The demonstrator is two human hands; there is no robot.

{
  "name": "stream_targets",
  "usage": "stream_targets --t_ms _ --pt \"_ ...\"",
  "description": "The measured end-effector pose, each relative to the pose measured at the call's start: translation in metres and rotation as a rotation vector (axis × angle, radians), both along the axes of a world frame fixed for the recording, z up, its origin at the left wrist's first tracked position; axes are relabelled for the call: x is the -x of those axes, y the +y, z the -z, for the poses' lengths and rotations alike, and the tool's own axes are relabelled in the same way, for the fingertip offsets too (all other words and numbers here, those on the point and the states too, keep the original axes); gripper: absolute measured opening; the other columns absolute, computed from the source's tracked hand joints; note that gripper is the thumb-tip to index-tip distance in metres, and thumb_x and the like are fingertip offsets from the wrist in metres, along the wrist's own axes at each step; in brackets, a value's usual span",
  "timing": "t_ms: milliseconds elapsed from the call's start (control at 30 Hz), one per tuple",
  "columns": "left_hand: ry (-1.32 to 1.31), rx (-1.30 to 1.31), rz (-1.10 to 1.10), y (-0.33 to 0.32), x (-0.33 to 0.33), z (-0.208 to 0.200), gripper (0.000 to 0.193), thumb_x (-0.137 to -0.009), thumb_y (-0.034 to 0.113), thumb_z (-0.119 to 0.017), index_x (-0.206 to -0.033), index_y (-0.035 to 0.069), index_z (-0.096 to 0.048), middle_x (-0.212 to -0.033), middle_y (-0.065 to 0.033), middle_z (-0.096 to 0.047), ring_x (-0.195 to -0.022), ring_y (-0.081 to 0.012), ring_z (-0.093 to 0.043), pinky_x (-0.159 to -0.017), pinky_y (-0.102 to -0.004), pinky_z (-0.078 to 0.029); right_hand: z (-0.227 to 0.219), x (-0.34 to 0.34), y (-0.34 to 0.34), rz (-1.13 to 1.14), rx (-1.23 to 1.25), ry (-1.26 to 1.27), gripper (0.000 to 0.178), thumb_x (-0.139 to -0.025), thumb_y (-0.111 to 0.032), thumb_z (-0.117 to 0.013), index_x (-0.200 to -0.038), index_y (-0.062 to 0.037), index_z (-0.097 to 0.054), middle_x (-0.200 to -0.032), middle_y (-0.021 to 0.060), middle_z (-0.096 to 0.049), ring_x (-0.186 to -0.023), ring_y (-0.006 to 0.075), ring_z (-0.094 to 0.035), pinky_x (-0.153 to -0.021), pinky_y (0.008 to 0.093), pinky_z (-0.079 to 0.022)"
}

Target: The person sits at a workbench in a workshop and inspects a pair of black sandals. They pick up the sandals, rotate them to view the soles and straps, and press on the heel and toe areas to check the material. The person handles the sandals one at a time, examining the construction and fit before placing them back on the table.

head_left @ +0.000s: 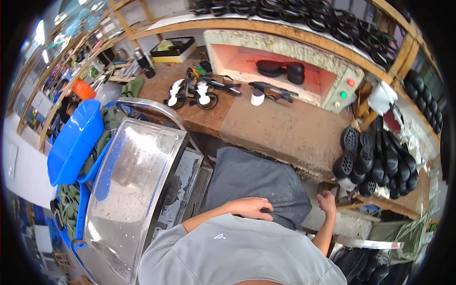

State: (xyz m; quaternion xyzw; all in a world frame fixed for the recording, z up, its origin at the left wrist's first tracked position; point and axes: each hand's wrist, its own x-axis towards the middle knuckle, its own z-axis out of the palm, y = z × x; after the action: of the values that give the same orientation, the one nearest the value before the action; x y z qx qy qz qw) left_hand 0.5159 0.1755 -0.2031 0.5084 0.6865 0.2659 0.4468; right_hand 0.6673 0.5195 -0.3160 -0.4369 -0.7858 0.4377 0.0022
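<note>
My left hand (251, 208) rests on the dark grey cloth (254, 178) over my lap, its fingers loosely bent and apart, holding nothing I can see. My right hand (327, 202) hangs in the air just right of the cloth. Its fingers are slightly curled and apart, with no object visible in them. On the workbench (285, 123) ahead, out of reach of both hands, are a pair of black-and-white sandals (206, 95) and a small white-sided container (257, 97) with a dark brush-like tool (273, 90) beside it.
A red-lit heater box (327, 78) at the back holds black soles (282, 70). More black soles (365, 152) hang or stack at the right. To my left stand a clear-covered metal machine (135, 175) and a blue basin (76, 142). A shelf of black footwear (285, 12) runs overhead.
</note>
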Motion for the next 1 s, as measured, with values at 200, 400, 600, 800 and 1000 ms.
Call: stream_targets --t_ms 200,400,600,800,1000 --pt "-0.156 -0.231 -0.379 -0.021 0.084 0.034 0.036 -0.087 0.029 -0.065 -0.111 0.002 -0.061 -0.097 -0.0050 -0.066 -0.091 -0.0141 -0.061 -0.082 -0.0282 -0.049 -0.110 0.091 -0.035 -0.227 0.123 0.443 0.035 -0.084 -0.017 -0.063 -0.113 0.0017 -0.056 -0.063 0.0009 -0.054 -0.054 0.0084 -0.051 -0.048 0.0245 -0.041" --pt "-0.640 -0.620 -1.203 0.009 0.238 0.041 0.024 -0.088 0.022 -0.062 -0.105 0.005 -0.060 -0.091 -0.0033 -0.063 -0.075 -0.0136 -0.062 -0.064 -0.0263 -0.053 -0.076 0.215 -0.056 -0.351 -0.207 0.597 0.037 -0.084 -0.021 -0.064 -0.114 -0.0007 -0.057 -0.082 0.0060 -0.060 -0.074 0.0163 -0.057 -0.068 0.0296 -0.047" --pt "-0.434 -0.641 -1.515 0.048 0.342 0.050 0.048 -0.085 0.017 -0.064 -0.122 -0.004 -0.041 -0.092 -0.0100 -0.059 -0.067 -0.0142 -0.058 -0.056 -0.0254 -0.050 -0.062 0.275 -0.041 -0.264 -0.512 0.401 0.030 -0.085 -0.031 -0.061 -0.102 -0.0069 -0.064 -0.083 0.0096 -0.063 -0.076 0.0238 -0.061 -0.071 0.0347 -0.048" --pt "-0.443 -0.673 -1.637 0.078 0.388 0.047 0.037 -0.085 0.013 -0.061 -0.112 -0.007 -0.046 -0.088 -0.0134 -0.059 -0.055 -0.0150 -0.059 -0.043 -0.0252 -0.048 -0.070 0.275 -0.046 -0.235 -0.481 0.369 0.024 -0.086 -0.030 -0.058 -0.092 -0.0089 -0.066 -0.088 0.0097 -0.064 -0.078 0.0276 -0.062 -0.072 0.0371 -0.048" --pt "-0.386 -0.746 -1.781 0.091 0.398 0.045 0.010 -0.084 0.008 -0.058 -0.089 0.001 -0.053 -0.071 -0.0075 -0.060 -0.045 -0.0112 -0.053 -0.034 -0.0240 -0.035 -0.067 0.279 -0.051 -0.280 -0.531 0.384 0.022 -0.086 -0.028 -0.059 -0.093 -0.0082 -0.066 -0.085 0.0102 -0.064 -0.075 0.0269 -0.062 -0.070 0.0362 -0.048"
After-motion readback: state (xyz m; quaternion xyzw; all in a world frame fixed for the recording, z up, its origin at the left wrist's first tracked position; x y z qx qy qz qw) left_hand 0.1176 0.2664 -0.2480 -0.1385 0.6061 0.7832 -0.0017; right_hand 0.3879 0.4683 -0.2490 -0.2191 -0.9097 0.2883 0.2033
